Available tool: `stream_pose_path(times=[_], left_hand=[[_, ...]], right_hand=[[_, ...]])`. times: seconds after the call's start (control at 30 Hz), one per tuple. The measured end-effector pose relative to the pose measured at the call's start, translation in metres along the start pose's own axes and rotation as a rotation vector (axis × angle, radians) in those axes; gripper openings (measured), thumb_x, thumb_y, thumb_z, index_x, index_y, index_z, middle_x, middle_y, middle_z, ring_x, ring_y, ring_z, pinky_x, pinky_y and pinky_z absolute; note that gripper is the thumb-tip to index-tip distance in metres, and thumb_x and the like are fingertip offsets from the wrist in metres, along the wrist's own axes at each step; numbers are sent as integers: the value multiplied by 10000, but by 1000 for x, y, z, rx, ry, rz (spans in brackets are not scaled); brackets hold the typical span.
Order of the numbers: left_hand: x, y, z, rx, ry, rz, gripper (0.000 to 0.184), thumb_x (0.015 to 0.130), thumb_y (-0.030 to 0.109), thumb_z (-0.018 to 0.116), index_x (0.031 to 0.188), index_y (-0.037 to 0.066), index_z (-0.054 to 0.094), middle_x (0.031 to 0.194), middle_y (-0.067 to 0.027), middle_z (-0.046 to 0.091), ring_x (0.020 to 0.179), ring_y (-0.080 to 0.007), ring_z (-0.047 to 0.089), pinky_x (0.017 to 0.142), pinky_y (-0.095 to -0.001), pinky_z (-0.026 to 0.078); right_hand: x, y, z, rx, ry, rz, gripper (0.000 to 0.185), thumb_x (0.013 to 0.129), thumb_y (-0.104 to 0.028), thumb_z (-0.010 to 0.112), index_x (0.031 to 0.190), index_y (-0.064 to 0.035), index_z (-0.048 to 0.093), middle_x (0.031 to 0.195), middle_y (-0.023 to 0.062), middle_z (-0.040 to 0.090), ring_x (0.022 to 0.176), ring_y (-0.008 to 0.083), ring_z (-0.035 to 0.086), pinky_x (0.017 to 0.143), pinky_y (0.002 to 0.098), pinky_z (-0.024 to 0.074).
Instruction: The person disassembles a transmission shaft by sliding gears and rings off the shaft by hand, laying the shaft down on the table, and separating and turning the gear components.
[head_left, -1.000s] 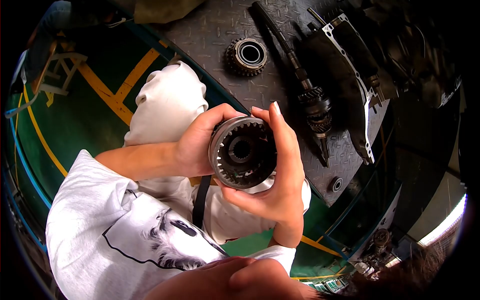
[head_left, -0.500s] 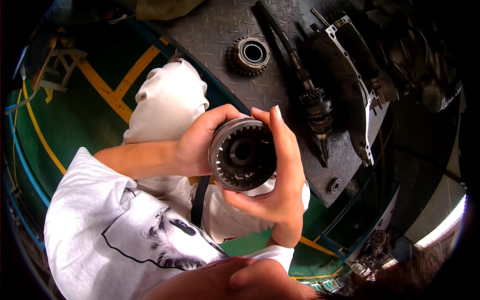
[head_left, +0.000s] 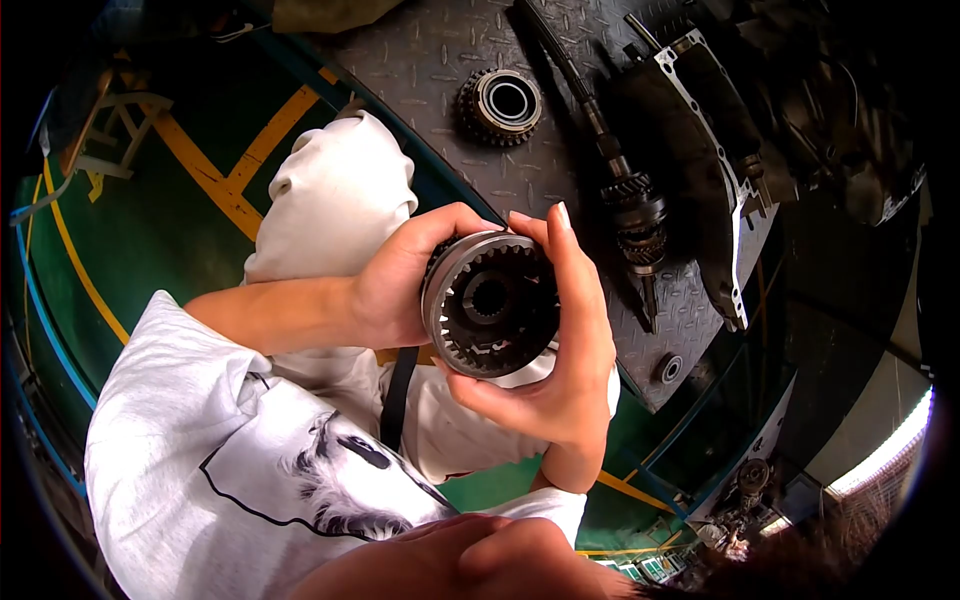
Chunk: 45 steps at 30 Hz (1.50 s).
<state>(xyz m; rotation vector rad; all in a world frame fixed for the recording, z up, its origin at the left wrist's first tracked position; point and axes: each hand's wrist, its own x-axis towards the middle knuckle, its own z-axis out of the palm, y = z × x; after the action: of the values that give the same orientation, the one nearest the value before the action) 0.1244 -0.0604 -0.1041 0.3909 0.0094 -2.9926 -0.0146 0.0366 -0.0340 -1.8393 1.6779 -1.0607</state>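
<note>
A dark metal gear [head_left: 492, 308] with a ring of internal teeth and a splined central bore is held in front of my lap, its hollow side facing me. My left hand [head_left: 395, 285] grips it from the left, thumb along the upper rim; its other fingers are mostly hidden behind. My right hand [head_left: 570, 365] curves around the right side, with fingertips at the top and the thumb against the lower rim. Beyond the hands, another gear with a bearing-like ring [head_left: 502, 106] lies on the metal plate table [head_left: 440, 60].
A shaft with several gears [head_left: 635, 215] lies on the table, beside a casing with a bright flange [head_left: 715, 160]. A small bearing [head_left: 670, 368] sits near the table corner. Dark metal parts [head_left: 850, 130] stand farther right. Green floor with yellow lines [head_left: 205, 180] extends left.
The gear and both hands have shifted slightly up and to the right. My grip looks the same, and the parts on the table stay put.
</note>
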Motion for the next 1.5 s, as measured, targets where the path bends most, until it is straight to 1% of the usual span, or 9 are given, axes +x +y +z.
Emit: stream_pose_path(times=[0.07, 0.13, 0.17, 0.37, 0.67, 0.73, 0.87, 1.03, 1.5], left_hand=[[0, 0, 0, -10, -2, -7, 370, 962, 352, 441, 1020, 93, 699, 1005, -53, 727, 887, -153, 690, 836, -328, 559], [0, 0, -1, -9, -24, -3, 369, 963, 348, 440, 1023, 94, 700, 1008, -55, 728, 888, -155, 690, 836, -328, 558], [0, -1, -2, -11, -22, -3, 369, 963, 348, 440, 1023, 94, 700, 1008, -55, 728, 888, -155, 690, 836, -328, 558], [0, -1, -2, -42, -47, -2, 362, 965, 335, 437, 1011, 90, 700, 1001, -53, 729, 880, -152, 691, 829, -328, 560], [-1, 0, 2, -6, 32, 5, 347, 962, 316, 446, 990, 81, 701, 970, -50, 730, 852, -144, 691, 813, -320, 563], [0, -1, 2, -1, 73, 2, 340, 962, 310, 451, 987, 81, 701, 967, -52, 730, 844, -142, 691, 807, -317, 566], [1, -2, -2, -37, 0, 18, 337, 961, 308, 458, 988, 76, 701, 967, -52, 729, 837, -141, 691, 800, -311, 568], [0, -2, 1, -22, 58, 5, 340, 961, 307, 460, 992, 67, 699, 968, -58, 729, 843, -142, 693, 808, -313, 570], [-1, 1, 2, -14, 76, -16, 339, 960, 315, 463, 980, 68, 695, 958, -59, 725, 845, -141, 691, 813, -313, 570]], right_hand=[[0, -1, 1, 0, 5, 2, 1118, 526, -132, 866, 1488, 54, 329, 1323, 254, 549, 1191, 323, 594, 998, 380, 472], [0, -3, 1, 40, -3, 20, 1126, 491, -143, 857, 1473, 64, 346, 1321, 241, 557, 1167, 387, 567, 981, 446, 432], [0, -4, 1, 41, -4, 21, 1126, 491, -143, 857, 1473, 64, 346, 1321, 241, 557, 1167, 387, 567, 981, 446, 432], [0, -4, 0, 58, -7, 45, 1131, 493, -144, 863, 1474, 65, 341, 1341, 234, 548, 1186, 383, 560, 999, 447, 421], [-2, -2, -1, 71, -7, 56, 1126, 511, -141, 865, 1482, 57, 331, 1347, 224, 549, 1204, 374, 555, 1005, 438, 418], [-3, 2, -1, 51, 6, 29, 1141, 509, -125, 856, 1499, 49, 317, 1333, 245, 558, 1187, 294, 597, 1010, 369, 463], [-3, 1, -1, 82, -15, 35, 1142, 507, -114, 855, 1501, 46, 317, 1338, 248, 554, 1196, 298, 594, 1014, 372, 461], [-3, 1, -1, 83, -19, 48, 1158, 507, -106, 866, 1508, 42, 302, 1349, 254, 544, 1203, 300, 591, 1015, 374, 464], [-3, 3, 0, 72, -16, 29, 1188, 500, -119, 906, 1504, 52, 296, 1325, 265, 553, 1186, 306, 600, 1001, 385, 479]])
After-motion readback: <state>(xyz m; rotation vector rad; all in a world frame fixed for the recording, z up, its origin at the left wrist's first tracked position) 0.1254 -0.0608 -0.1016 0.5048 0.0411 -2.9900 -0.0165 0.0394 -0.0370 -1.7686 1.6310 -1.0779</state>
